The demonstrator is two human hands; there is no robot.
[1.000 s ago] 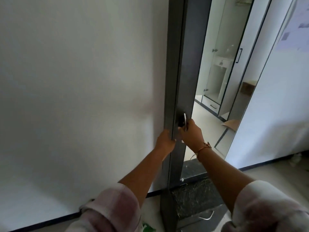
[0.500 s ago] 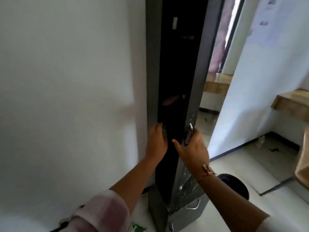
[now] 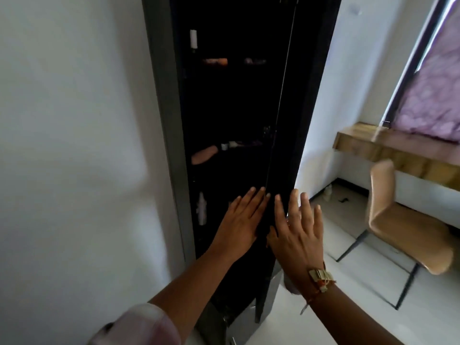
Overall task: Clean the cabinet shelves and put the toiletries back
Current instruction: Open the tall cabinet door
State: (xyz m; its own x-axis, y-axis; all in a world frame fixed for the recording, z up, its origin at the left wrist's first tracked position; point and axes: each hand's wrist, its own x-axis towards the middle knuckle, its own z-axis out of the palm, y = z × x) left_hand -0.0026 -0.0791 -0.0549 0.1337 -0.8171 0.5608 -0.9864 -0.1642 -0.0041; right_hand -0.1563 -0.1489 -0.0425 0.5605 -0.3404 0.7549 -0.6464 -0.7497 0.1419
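Note:
A tall narrow dark cabinet stands against the white wall with its door swung open to the right. The inside is very dark. On the shelves I make out a white bottle low on the left, a pinkish item on a middle shelf and a small white container near the top. My left hand reaches into the opening with straight fingers, holding nothing. My right hand, a bracelet on its wrist, lies flat with spread fingers against the inner face of the door.
A tan chair with thin black legs stands on the white floor to the right, under a wooden desk. Above the desk hangs a purple curtain. A white wall fills the left side.
The cabinet door has swung wide open to the right. Both hands let go of the door edge and now lie flat with straight fingers. The shelves have come into sight.

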